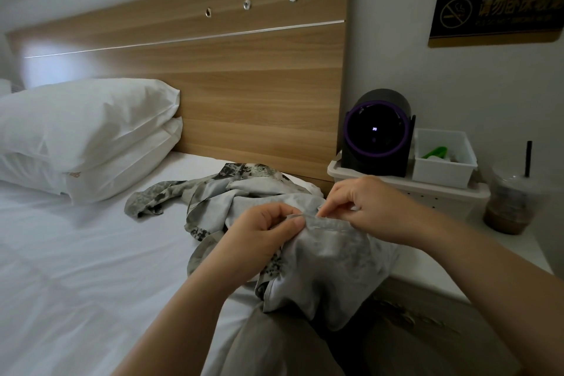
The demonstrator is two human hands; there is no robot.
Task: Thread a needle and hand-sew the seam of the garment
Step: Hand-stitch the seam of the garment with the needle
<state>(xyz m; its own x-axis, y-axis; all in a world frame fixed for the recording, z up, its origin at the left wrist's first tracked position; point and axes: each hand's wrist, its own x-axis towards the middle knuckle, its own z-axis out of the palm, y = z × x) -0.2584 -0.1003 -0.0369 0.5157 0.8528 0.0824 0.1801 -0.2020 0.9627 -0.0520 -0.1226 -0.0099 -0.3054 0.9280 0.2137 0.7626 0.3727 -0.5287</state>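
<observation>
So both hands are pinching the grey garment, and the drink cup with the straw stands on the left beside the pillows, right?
Not quite. The head view shows the drink cup on the right, beside the white basket, far from the pillows. The rest holds: the left hand and right hand both pinch the garment at its seam.

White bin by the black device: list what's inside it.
Inside the white bin, a green object and something pale beside it show above the front wall. The bin's lower contents are hidden by that wall.
</observation>
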